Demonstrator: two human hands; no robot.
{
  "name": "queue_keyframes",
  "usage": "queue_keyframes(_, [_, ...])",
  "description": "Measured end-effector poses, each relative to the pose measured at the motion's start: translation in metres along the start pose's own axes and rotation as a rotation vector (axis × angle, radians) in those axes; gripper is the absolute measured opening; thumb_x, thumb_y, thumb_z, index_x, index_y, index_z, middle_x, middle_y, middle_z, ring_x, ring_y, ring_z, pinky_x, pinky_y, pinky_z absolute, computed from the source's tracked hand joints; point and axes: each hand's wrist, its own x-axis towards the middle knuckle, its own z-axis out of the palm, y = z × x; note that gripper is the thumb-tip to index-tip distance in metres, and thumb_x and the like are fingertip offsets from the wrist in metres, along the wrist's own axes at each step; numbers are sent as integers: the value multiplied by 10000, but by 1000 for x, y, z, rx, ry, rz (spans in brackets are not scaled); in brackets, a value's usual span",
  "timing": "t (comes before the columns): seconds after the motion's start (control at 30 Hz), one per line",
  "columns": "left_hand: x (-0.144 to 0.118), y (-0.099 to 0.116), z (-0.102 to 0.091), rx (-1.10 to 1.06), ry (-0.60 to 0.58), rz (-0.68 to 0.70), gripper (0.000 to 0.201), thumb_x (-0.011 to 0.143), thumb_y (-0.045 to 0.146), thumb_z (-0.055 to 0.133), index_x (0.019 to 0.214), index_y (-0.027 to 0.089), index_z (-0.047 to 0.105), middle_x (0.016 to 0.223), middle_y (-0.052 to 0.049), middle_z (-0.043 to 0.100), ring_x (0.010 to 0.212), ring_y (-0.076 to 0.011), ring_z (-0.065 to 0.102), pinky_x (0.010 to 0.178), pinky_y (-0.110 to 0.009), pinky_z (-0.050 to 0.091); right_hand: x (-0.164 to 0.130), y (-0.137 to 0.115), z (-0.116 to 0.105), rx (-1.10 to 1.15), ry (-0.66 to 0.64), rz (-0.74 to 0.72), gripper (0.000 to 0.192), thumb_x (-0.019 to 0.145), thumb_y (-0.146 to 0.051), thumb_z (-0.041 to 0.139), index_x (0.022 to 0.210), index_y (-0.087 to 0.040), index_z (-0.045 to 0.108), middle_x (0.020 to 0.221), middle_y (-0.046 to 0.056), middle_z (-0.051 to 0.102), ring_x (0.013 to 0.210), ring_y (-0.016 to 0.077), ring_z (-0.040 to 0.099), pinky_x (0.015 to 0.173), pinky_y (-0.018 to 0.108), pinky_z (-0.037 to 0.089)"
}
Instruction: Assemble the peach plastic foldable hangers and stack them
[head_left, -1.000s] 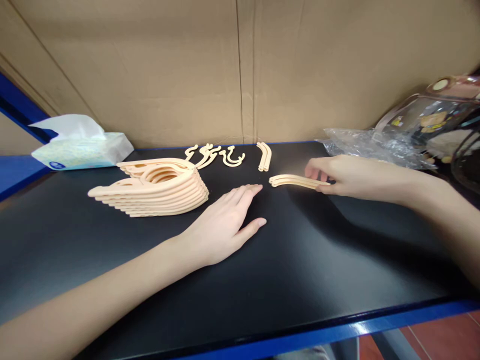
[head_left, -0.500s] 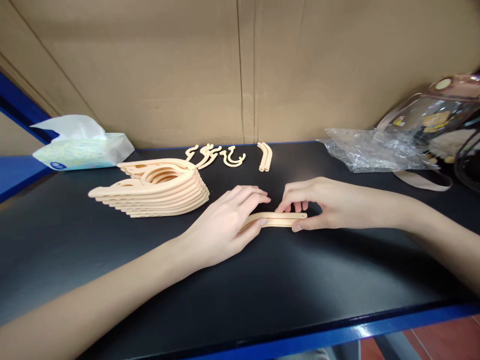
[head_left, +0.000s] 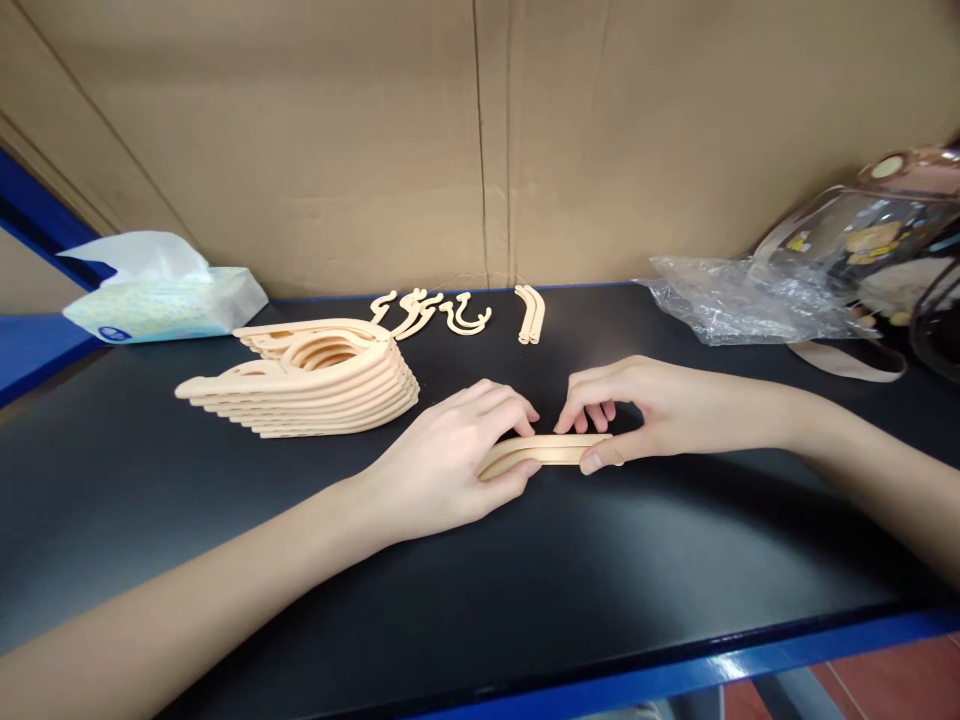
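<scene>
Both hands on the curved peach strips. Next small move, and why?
Probably pull the two strips apart at one end. The left hand and right hand pinch opposite ends of the paired curved strips, which lie low on the black table, pressed together with a slight gap showing at the left end.

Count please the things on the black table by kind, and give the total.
Stack of peach hanger bodies: 1
Peach hook pieces at the back, tangled, about 3
Curved peach bars: 2 sets, one held by left hand and right hand at, one at the back
Tissue pack: 1
Clear plastic bag: 1
Transparent bag: 1
Total: about 9
</scene>
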Motion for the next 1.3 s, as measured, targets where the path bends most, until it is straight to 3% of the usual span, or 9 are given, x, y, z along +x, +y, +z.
queue_keyframes(0.13, [1, 1, -1, -6, -21, -15, 119, 864, 260, 555, 967, 201, 547, 1135, -24, 590, 1021, -192, 536, 855, -353, 454, 9, 2, -4, -60, 222, -26, 283, 902, -431, 544, 958, -191, 682, 831, 10, 660, 734, 141, 582, 665, 270, 431])
queue_keyframes(0.27, [0, 1, -1, -5, -27, -14, 99, 872, 258, 544, 955, 204, 531, 1148, -22, 587, 1026, -196, 533, 869, -359, 444, 33, 7, -13, -331, 388, -58, 188, 900, -341, 559, 926, -189, 666, 899, 25, 665, 778, 160, 587, 677, 281, 409])
queue_keyframes(0.37, [-1, 1, -2, -6, -32, -8, 91, 881, 262, 536, 951, 205, 525, 1146, -26, 585, 1025, -197, 533, 871, -356, 439, 62, 10, -18, -552, 387, -123, 183, 912, -279, 526, 940, -166, 668, 950, 62, 648, 846, 200, 589, 718, 312, 417])
queue_keyframes(0.53, [0, 1, -3, -6, -44, -12, 102, 880, 260, 535, 962, 202, 523, 1142, -36, 584, 1021, -206, 538, 867, -358, 438, 134, 10, -12, -625, 364, -206, 293, 951, -222, 442, 1183, -159, 610, 1143, 118, 621, 1006, 264, 586, 822, 381, 437])
queue_keyframes(0.67, [0, 2, -4, -6, -51, -11, 107, 875, 258, 536, 961, 195, 525, 1139, -42, 582, 1012, -210, 539, 867, -365, 437, 197, 6, -3, -530, 287, -319, 368, 979, -235, 392, 1325, -228, 517, 1364, 106, 525, 1126, 268, 543, 903, 413, 427])
queue_keyframes(0.8, [1, 2, -4, -5, -60, -19, 117, 878, 261, 530, 971, 190, 533, 1137, -45, 580, 1004, -212, 535, 866, -370, 434, 233, 5, 1, -473, 206, -289, 372, 971, -332, 424, 1311, -237, 540, 1422, 127, 473, 1263, 313, 456, 969, 468, 395])
queue_keyframes(0.97, [0, 2, -4, -9, -67, -4, 133, 883, 268, 521, 971, 171, 538, 1115, -57, 591, 985, -213, 543, 847, -369, 430, 218, 15, 1, -438, 196, -362, 365, 992, -311, 377, 1228, -147, 603, 1280, 134, 586, 1172, 218, 529, 1004, 350, 390])
queue_keyframes(1.13, [-1, 1, -3, -13, -62, 6, 137, 883, 276, 521, 966, 170, 538, 1100, -56, 596, 979, -209, 549, 830, -358, 426, 183, 29, 8, -394, 247, -336, 423, 961, -344, 453, 1271, -81, 571, 1457, 174, 428, 1288, 280, 454, 1067, 411, 351])
queue_keyframes(1.3, [-1, 0, -3, -4, -61, -11, 140, 883, 282, 528, 977, 179, 530, 1112, -54, 596, 1007, -205, 546, 853, -346, 423, 161, 26, 14, -370, 233, -317, 466, 925, -333, 523, 1282, -35, 556, 1468, 194, 412, 1349, 277, 391, 1099, 386, 326])
